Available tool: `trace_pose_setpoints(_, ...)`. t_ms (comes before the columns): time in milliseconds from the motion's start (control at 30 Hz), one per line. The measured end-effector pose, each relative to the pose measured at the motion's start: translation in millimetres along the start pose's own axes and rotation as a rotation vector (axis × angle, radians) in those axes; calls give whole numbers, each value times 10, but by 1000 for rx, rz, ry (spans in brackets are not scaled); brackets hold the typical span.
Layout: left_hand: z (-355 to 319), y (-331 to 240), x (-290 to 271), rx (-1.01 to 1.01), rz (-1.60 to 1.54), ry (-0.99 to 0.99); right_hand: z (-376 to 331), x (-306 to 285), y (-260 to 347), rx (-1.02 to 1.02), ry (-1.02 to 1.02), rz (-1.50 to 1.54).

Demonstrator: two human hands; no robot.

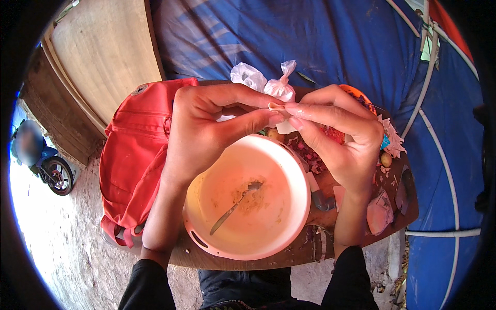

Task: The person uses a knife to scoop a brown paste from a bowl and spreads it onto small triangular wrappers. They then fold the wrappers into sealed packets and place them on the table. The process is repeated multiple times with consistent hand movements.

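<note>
Above the far rim of a wide, whitish plastic basin [268, 209], both my hands meet fingertip to fingertip. My left hand [204, 126] is closed in a pinch on a small pale piece [277, 107], thin and light-edged; its exact kind cannot be made out. From the other side, my right hand [346, 132] pinches the same piece between thumb and fingers, and its fingertips look wet. A metal spoon [227, 214] lies tilted inside the basin, its bowl in brownish residue on the bottom. The fingers partly hide what they hold.
A red bag [137, 142] lies left of the basin on the brown table [243, 264]. Knotted plastic bags [280, 87] stand behind. Reddish-purple peelings [310, 155], an orange bowl [364, 97] and a pinkish packet [380, 212] lie right. Blue tarpaulin [310, 36] hangs beyond; a motorbike [56, 174] is far left.
</note>
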State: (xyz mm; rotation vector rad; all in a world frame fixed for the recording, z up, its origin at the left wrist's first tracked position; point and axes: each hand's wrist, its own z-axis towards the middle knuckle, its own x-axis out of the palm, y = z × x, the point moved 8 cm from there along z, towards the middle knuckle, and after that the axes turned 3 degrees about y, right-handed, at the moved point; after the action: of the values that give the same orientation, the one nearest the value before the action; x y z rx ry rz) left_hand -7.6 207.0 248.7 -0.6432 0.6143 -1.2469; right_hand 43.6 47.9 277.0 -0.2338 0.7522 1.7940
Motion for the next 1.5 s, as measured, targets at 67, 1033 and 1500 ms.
trace_pose_setpoints(67, -3, 9, -2, -17, -3, -7, -26, -23, -79, 97, -95, 158)
trace_pose_setpoints(1033, 0, 74, 4, -73, -127, -2, -30, 21, -153, 109, -25, 228)
trace_pose_setpoints(1500, 10, 175, 27, -160, -158, 41, -55, 1, -251, 168, -167, 373)
